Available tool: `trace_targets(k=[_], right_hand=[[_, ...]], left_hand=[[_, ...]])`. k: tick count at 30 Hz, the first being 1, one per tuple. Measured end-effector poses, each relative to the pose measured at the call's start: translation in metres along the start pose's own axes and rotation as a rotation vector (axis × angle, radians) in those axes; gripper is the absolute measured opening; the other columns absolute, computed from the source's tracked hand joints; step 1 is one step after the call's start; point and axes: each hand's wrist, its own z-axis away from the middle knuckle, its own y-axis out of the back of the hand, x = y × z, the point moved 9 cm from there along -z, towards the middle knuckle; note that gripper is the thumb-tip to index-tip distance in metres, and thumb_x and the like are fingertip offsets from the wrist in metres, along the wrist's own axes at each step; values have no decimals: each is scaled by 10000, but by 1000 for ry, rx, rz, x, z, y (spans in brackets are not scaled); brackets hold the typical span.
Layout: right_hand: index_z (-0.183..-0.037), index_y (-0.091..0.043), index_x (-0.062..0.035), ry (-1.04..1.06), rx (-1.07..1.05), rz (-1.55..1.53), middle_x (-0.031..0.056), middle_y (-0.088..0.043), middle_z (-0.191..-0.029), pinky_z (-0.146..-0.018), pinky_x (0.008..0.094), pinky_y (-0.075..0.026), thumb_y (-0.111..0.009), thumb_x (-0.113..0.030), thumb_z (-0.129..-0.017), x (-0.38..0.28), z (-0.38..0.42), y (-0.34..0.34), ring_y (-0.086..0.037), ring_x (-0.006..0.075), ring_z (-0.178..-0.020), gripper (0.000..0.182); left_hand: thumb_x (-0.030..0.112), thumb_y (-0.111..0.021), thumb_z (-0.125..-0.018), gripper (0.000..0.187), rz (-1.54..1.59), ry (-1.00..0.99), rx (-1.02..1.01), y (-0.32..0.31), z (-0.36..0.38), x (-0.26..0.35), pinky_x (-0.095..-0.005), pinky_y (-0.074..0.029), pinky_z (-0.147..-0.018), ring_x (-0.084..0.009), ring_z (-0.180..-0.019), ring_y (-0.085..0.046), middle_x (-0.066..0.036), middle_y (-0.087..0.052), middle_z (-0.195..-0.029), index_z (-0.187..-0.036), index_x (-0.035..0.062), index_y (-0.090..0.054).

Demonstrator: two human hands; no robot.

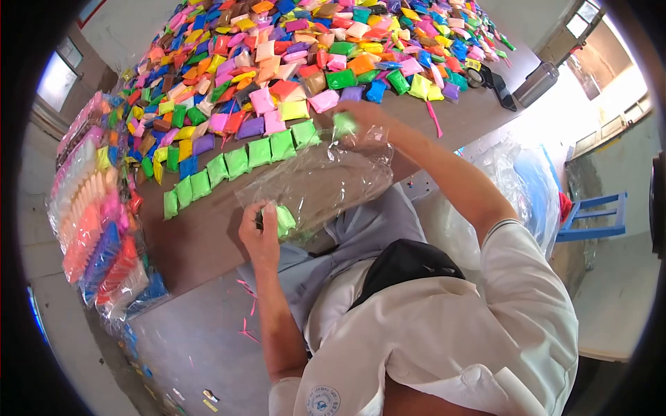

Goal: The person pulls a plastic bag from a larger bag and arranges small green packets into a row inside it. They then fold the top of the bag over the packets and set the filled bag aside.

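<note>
White shirt [430, 326] fabric lies nearest, below the near edge of the brown table [180, 239], with a black bag [406, 270] at the waist. Over that edge, the left hand [259, 232] has its fingers closed on a clear bag [333, 180], one green packet [285, 220] beside the thumb, apparently inside the plastic. Farther over the table, the right hand [364, 125] curls partly shut around another green packet [343, 125] near the bag's other end; whether that one is inside, I can't tell. As I judge it, the bagging is at an early stage: one packet looks bagged, while eight lie outside in a row of green packets [259, 152] slanting across the tabletop. Beyond them, a heap of coloured packets [291, 52] covers the table's far part, loose and unbagged.
</note>
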Motion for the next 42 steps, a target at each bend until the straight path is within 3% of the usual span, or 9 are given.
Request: trace_targets(k=[4, 9, 11, 18, 19, 22, 28, 34, 42], right_hand=[[-1208, -543, -80, -301, 290, -523, 77, -645, -998, -634, 278, -500, -736, -304, -755, 0, 46, 80, -629, 154, -809, 541], [-1248, -492, -35, -142, 340, -1039, 65, -615, -996, -540, 211, -487, -731, -282, -748, -73, 107, 114, -606, 97, -764, 607], [-1177, -570, -85, -162, 247, -1009, 23, -620, -967, -545, 256, -495, -712, -242, -786, -107, 121, 85, -604, 107, -742, 445], [-1198, -537, -38, -386, -340, -623, 87, -619, -958, -629, 276, -500, -687, -320, -816, -139, 75, -28, -594, 121, -785, 498], [-1154, -557, 38, -241, -223, -448, 221, -642, -1035, -807, 410, -508, -621, -390, -792, -141, 62, -25, -644, 329, -906, 564], [-1136, -564, 51, -277, -230, -299, 268, -627, -1083, -897, 443, -474, -572, -415, -799, -141, 47, -41, -602, 408, -1020, 575], [-1167, -567, 14, -237, -199, 30, 243, -659, -957, -831, 489, -486, -531, -490, -875, -144, 46, -64, -637, 398, -940, 583], [-1162, -566, 27, -158, -172, 81, 266, -614, -1100, -903, 498, -450, -507, -515, -906, -144, 46, -67, -597, 397, -1044, 602], [-1214, -548, 26, -110, -311, -2, 271, -612, -1109, -921, 451, -458, -649, -489, -777, -147, 51, -71, -593, 393, -1057, 684]], left_hand=[[185, -642, -903, 219, -19, 37, 8, 0, 0, -2, -232, -406, -619, -69, -701, -488, 4, -574, -793, -968, -24, -635], [197, -650, -900, 224, -17, 13, 25, 0, 0, 4, -215, -389, -605, -51, -689, -467, 12, -564, -777, -958, -20, -640], [196, -649, -900, 220, -21, -6, 27, 0, 0, 5, -220, -395, -610, -56, -691, -469, 13, -561, -774, -955, -18, -641], [195, -646, -899, 212, -64, -52, 16, 0, -1, 11, -236, -413, -633, -71, -698, -479, 8, -562, -760, -943, -12, -640], [193, -645, -900, 205, -70, -68, 27, 0, -1, 9, -233, -414, -636, -72, -702, -484, 8, -566, -756, -939, -8, -640], [191, -644, -900, 199, -57, 10, 5, -1, 0, 4, -231, -415, -639, -74, -703, -488, 7, -569, -756, -940, -4, -641], [211, -643, -902, 222, -86, -73, 22, 0, -1, 7, -234, -417, -636, -76, -696, -491, -4, -573, -757, -943, -7, -642], [226, -640, -904, 243, -70, -52, 26, 0, -1, 9, -259, -413, -611, -92, -671, -482, -16, -562, -738, -948, -13, -641], [257, -645, -906, 278, -88, -35, 21, 1, 0, 0, -270, -414, -614, -100, -676, -484, -28, -564, -738, -949, -18, -636]])
